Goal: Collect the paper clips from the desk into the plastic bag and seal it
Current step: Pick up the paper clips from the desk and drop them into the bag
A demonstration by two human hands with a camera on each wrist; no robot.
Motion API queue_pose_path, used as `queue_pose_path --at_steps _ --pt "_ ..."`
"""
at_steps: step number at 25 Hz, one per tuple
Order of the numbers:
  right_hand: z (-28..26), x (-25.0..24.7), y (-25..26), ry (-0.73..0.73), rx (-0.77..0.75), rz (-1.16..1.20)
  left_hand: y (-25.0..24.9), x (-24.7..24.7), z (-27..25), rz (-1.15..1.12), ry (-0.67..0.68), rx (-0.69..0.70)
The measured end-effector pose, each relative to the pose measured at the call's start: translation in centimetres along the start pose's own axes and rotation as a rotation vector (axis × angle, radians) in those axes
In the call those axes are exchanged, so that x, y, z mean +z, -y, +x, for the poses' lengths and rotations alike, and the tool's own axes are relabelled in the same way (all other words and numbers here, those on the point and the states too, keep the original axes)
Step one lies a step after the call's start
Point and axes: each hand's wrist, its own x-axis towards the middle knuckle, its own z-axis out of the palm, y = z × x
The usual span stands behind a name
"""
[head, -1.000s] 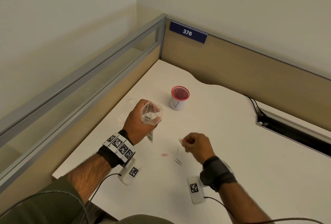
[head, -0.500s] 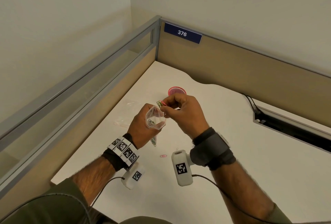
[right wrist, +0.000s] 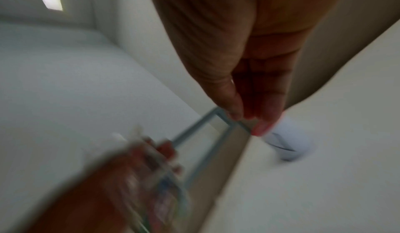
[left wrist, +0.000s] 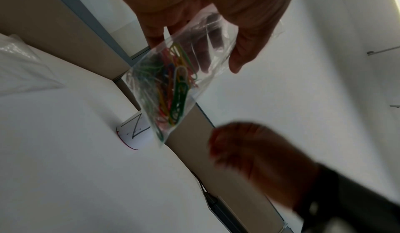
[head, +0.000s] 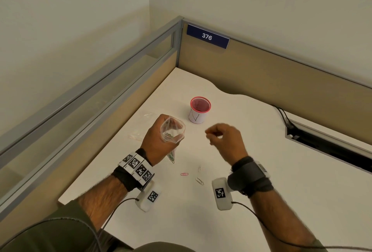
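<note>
My left hand (head: 158, 141) grips a clear plastic bag (head: 173, 131) upright above the desk, its mouth held wide. The left wrist view shows several coloured paper clips (left wrist: 171, 89) piled in the bag's bottom. My right hand (head: 219, 136) hovers to the right of the bag, apart from it, fingers loosely bent and nothing between them; the right wrist view (right wrist: 246, 122) is blurred. On the white desk (head: 261, 181) below the hands lie a pink clip (head: 184, 174), a pale clip (head: 199, 168) and a silver clip (head: 199, 181).
A white cup with a red rim (head: 200, 110) stands behind the hands. Spare clear bags (head: 138, 134) lie near the desk's left edge. A cable slot (head: 326, 147) opens in the desk at the right. Partition walls (head: 261, 74) close the back and left.
My right hand carried a clip from the desk up to the bag's mouth, let it go there, and has now swung back to the right without it. The left hand kept the bag in place.
</note>
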Motion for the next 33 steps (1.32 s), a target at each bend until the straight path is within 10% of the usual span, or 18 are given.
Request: queue_pose_path --at_steps 4,8,33 --pt "-3.5 4.9 -7.6 0.331 0.237 -0.327 -0.1 -0.3 -0.2 -0.03 -0.036 0.005" --pt "-5.5 8.0 -8.7 0.491 0.136 -0.426 -0.2 -0.1 -0.1 -0.01 -0.048 0.002" --pt "-6.0 9.6 -6.7 0.406 0.196 -0.566 -0.1 -0.3 0.4 0.024 -0.032 0.02"
